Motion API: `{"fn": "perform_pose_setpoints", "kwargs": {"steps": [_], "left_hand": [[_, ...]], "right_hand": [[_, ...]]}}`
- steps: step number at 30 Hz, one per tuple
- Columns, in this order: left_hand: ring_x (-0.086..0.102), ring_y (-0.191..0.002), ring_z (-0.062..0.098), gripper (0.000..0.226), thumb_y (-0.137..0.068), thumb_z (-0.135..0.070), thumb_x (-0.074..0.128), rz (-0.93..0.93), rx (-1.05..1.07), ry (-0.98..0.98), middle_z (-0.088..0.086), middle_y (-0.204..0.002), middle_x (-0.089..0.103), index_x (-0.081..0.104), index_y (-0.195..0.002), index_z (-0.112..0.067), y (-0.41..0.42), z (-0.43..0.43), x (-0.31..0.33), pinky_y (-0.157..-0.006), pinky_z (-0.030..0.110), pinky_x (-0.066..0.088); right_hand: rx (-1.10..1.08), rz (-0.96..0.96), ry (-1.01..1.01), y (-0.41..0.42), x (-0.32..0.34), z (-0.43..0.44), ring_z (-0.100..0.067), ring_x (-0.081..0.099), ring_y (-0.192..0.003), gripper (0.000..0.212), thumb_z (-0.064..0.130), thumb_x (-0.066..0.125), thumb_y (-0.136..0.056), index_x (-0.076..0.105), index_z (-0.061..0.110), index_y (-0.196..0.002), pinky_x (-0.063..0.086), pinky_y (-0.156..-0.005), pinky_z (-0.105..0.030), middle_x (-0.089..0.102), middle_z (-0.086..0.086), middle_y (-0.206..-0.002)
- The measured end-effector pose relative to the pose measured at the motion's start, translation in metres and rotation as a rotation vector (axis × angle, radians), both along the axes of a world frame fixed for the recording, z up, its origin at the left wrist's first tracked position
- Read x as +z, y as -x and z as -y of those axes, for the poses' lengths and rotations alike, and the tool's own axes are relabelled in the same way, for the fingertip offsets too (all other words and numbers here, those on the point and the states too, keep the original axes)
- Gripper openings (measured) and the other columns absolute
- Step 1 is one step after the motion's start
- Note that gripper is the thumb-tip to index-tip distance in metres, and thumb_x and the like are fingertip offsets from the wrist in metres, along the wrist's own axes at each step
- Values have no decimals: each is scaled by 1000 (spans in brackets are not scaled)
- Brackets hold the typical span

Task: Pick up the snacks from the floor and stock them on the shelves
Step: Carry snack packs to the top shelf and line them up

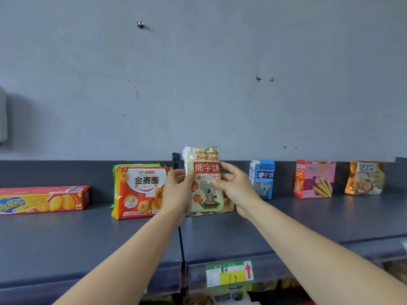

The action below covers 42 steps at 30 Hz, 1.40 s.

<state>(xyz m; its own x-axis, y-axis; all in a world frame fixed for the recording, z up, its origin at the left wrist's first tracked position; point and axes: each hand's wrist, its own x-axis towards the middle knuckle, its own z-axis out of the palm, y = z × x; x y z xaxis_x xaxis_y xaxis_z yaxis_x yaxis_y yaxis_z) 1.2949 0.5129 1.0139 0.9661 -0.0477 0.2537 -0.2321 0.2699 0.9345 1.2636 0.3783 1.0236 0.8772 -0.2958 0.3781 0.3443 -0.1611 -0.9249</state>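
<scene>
Fingers of your left hand (176, 191) are curled round the left edge of the bear bag (206, 170), thumb pressed on its front. That hand is doing the holding. Your right hand (235, 190) is looser: fingers spread along the bag's right edge, thumb just touching the front, more steadying than gripping.

The bag stands upright on the top shelf (88, 238), back near the wall. At its 9 o'clock sits the orange ring pack (138, 190), close beside your left hand. At its 3 o'clock stands the blue bag (262, 179), a little apart. I can't tell whether the bear bag's base is fully down, because your hands hide the lower corners.

You're at the placing step, I'd say: this snack is off the floor and almost stocked. Next, settle it flat and ease the left hand off without tipping it toward 9 o'clock. It's a soft, tall bag, so it could slump forward. Let go slowly, then go down for another.
</scene>
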Motion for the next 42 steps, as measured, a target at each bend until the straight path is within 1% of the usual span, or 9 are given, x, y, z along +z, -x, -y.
{"fn": "perform_pose_setpoints", "kwargs": {"steps": [5, 11, 16, 20, 26, 31, 35, 40, 42], "left_hand": [[66, -79, 14, 23, -94, -14, 57, 102, -118, -207, 1, -110, 63, 49, -116, -18, 10, 75, 1, -78, 39, 58], [61, -107, 24, 36, -62, -41, 54, 92, -121, -603, 1, -114, 61, 57, -97, -46, -28, 182, -18, -90, 44, 54], [65, -102, 22, 33, -86, -18, 50, 48, -224, -604, 1, -114, 65, 58, -116, -29, -22, 229, -14, -84, 37, 57], [65, -101, 20, 41, -92, 2, 41, 8, -245, -591, -1, -110, 64, 54, -122, -22, -31, 252, -21, -78, 31, 56], [60, -113, 23, 58, -90, 5, 43, 64, -173, -673, -3, -121, 58, 45, -138, -27, -43, 266, -20, -95, 41, 52], [59, -114, 21, 63, -89, 7, 43, 58, -146, -647, -7, -117, 57, 41, -141, -29, -52, 269, -22, -97, 40, 52], [61, -107, 18, 59, -88, 7, 42, 45, -142, -642, -8, -108, 61, 47, -133, -31, -55, 273, -25, -89, 34, 54], [61, -101, 16, 53, -90, 4, 46, 38, -108, -642, -10, -101, 59, 44, -133, -27, -52, 275, -23, -65, 20, 48], [61, -97, 14, 53, -91, 0, 50, 51, -65, -663, -10, -101, 57, 40, -136, -26, -49, 273, -22, -66, 22, 50]], "right_hand": [[-164, 8, -51, 17, -5, 77, -8, 67, -88, 40, 2, 68, -86, 58, 18, -121, 53, -70, -27, 71, 6, -94], [-287, -43, -5, 11, -13, 171, -10, 68, -84, 28, -5, 67, -83, 60, 17, -99, 50, -64, -26, 72, 3, -91], [-296, -148, 93, -11, -19, 234, -16, 66, -92, 33, -8, 66, -81, 54, 20, -93, 57, -81, -40, 69, -2, -97], [-281, -195, 164, -31, -25, 261, -17, 64, -94, 35, -11, 62, -82, 52, 20, -96, 55, -75, -33, 66, 1, -94], [-198, -209, 147, -51, -29, 279, -14, 60, -94, 31, -5, 65, -83, 52, 18, -100, 48, -68, -25, 64, 4, -96], [-136, -221, 152, -62, -28, 284, -16, 62, -97, 28, 4, 70, -83, 53, 20, -97, 53, -88, -39, 67, -1, -104], [-120, -216, 170, -65, -28, 286, -17, 63, -99, 28, 9, 74, -81, 53, 21, -96, 53, -90, -42, 68, 0, -104], [-111, -220, 212, -64, -30, 290, -17, 63, -101, 30, 13, 74, -81, 54, 21, -102, 54, -87, -37, 67, 0, -107], [-116, -232, 240, -61, -31, 291, -17, 63, -102, 30, 10, 72, -83, 53, 21, -103, 53, -84, -34, 67, 0, -107]]}}
